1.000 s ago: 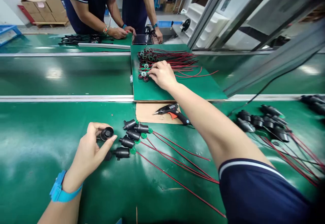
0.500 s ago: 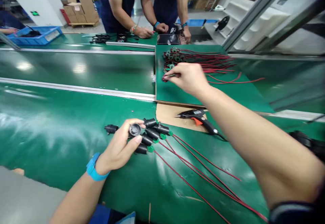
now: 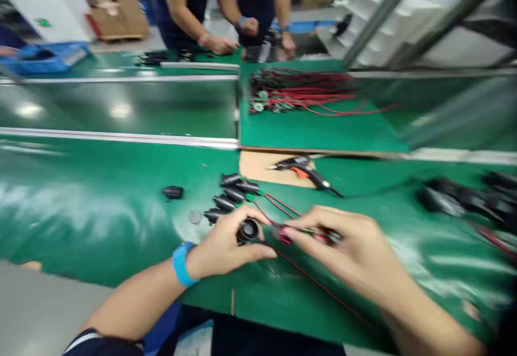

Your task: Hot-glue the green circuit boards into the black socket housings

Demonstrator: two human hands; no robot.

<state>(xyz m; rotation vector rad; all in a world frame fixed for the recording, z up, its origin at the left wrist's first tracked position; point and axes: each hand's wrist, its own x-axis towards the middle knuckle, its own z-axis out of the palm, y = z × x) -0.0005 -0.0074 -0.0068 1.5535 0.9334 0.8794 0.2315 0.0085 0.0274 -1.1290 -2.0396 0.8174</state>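
Note:
My left hand is closed around a small black round housing, its open end facing right. My right hand pinches a small wired part with red leads and holds it just right of the housing. The frame is blurred by motion. Just beyond my hands, several black housings with red wires lie on the green bench mat. A single black housing and a grey disc lie apart to the left.
A black and orange glue gun rests on a cardboard sheet. A bundle of red-wired discs lies on a raised green board. More black housings sit at right. Two people's hands work across the conveyor.
My right hand came back from the far wire bundle with a wired part and now meets my left hand. The left hand moved slightly right with the housing. The view shifted down.

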